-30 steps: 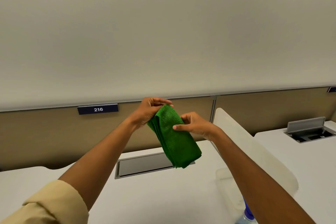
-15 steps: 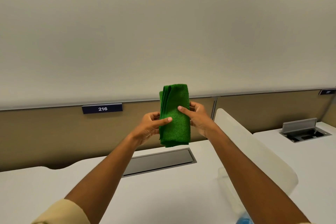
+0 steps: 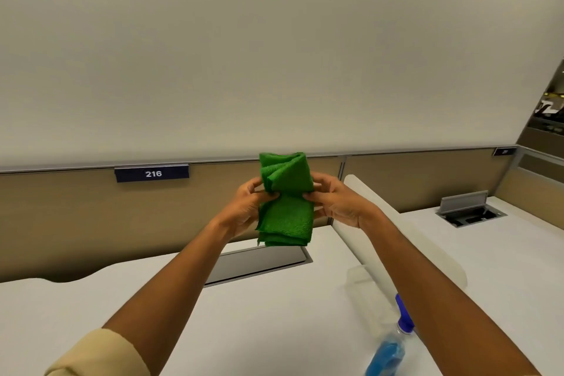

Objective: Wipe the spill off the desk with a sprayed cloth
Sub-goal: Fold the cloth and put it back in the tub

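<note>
Nearest the camera, at the bench's (image 3: 274,314) front right edge, a spray bottle (image 3: 387,352) with blue liquid and a blue nozzle stands partly hidden behind the right forearm. No hand is on it. A rolled cream sleeve (image 3: 91,354) shows at the lower left, and both bare forearms reach forward over the white surface.

Farther out, above the middle of the bench, the left hand (image 3: 244,207) and right hand (image 3: 338,201) meet on a folded green microfibre cloth (image 3: 285,217). Each grip is closed on it: thumbs and fingertips pinch the cloth at its waist from either side, so the upper half fans open in loose layers while the lower half hangs flat. The cloth is held in the air, clear of the surface, just over a closed grey cable hatch (image 3: 259,265) set near the bench's back edge.

Beyond that, a white divider panel (image 3: 396,223) marks the right edge, and the neighbouring desk has its own hatch propped open (image 3: 470,210). A low tan partition carries a plate reading 216 (image 3: 151,173).

As for progress, the cloth appears dry and is only being arranged. Spraying it, then wiping, both look still to come. No spill is visible on the part of the bench in view.
</note>
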The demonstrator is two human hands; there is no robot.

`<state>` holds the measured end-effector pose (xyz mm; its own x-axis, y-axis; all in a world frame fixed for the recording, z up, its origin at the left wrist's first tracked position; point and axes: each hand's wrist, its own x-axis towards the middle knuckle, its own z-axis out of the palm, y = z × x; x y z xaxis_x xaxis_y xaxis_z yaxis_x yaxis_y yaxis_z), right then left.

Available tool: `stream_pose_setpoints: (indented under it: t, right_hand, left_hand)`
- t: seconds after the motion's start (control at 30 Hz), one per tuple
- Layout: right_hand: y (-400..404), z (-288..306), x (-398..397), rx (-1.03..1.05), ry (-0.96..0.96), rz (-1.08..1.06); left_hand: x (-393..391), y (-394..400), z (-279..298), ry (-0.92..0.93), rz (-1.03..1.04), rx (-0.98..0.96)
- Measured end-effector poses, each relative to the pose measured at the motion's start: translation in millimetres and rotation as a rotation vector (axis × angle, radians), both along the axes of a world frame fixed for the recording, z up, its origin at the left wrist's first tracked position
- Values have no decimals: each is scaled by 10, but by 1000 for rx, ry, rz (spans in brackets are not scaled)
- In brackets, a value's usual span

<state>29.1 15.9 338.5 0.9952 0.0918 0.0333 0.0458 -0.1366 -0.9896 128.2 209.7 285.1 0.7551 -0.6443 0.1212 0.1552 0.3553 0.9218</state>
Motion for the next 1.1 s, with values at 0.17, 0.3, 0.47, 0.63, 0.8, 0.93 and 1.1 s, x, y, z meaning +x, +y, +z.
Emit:
stream_pose_setpoints:
  t: [0.17, 0.3, 0.47, 0.63, 0.8, 0.93, 1.1]
  right_hand:
    - [-219, -25, -140, -55, 7, 22]
    - [-562, -80, -184, 88, 85, 84]
    - [-1022, -170, -212, 136, 168, 48]
    - [-1712, -357, -91, 33, 277, -1]
    - [-2393, -560, -27, -14, 411, -38]
    - [-2799, -971, 46, 66, 453, -125]
    - [-3019, -1723, 66, 119, 561, -268]
  left_hand:
    - [-75, -227, -3, -125, -34, 41]
    - [-120, -492, 29, -167, -36, 59]
    - [-111, -1005, 51, -195, -48, 94]
    - [-84, -1733, -140, -273, -71, 191]
    - [-31, -2497, -363, -327, -37, 298]
    - [78, -2924, -768, -317, 2, 413]
    - [-25, -3071, -1512, -251, 63, 750]
